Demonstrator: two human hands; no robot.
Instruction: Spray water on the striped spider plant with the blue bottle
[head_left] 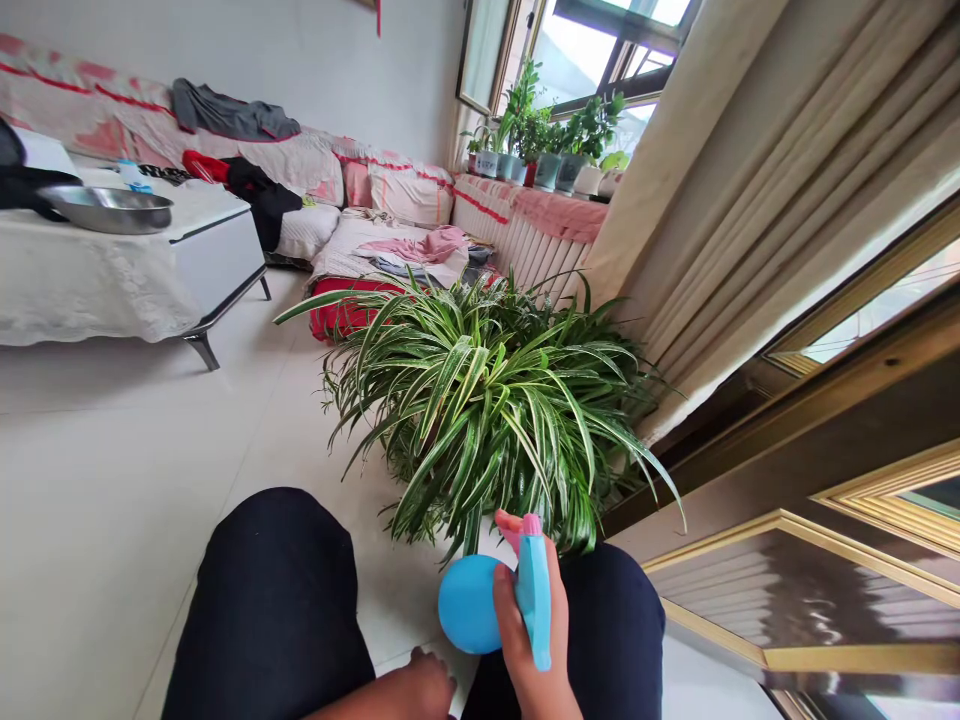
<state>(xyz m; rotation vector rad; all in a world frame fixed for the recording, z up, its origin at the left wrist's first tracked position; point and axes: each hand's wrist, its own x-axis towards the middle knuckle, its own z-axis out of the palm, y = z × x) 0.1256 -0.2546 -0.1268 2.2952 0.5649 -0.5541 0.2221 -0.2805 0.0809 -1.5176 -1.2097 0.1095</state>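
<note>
My right hand (536, 640) is wrapped around the neck of a light blue spray bottle (469, 604) with a pink nozzle (532, 524). The bottle is tilted, its round body to the left and the nozzle towards the plant. Directly in front is a large, bushy spider plant (480, 400) with long green-and-white striped leaves, some of them looking wet. Its pot is hidden by the foliage. Low between my knees, my left hand (429, 685) is curled into a loose fist, apart from the bottle. No object shows in it, though its underside is hidden.
A white table (217, 255) with a metal bowl (112, 208) stands left. Behind are a covered sofa (315, 170) with clothes and a windowsill with several potted plants (551, 150). A beige curtain (720, 190) and a dark, gold-trimmed door (787, 590) line the right side.
</note>
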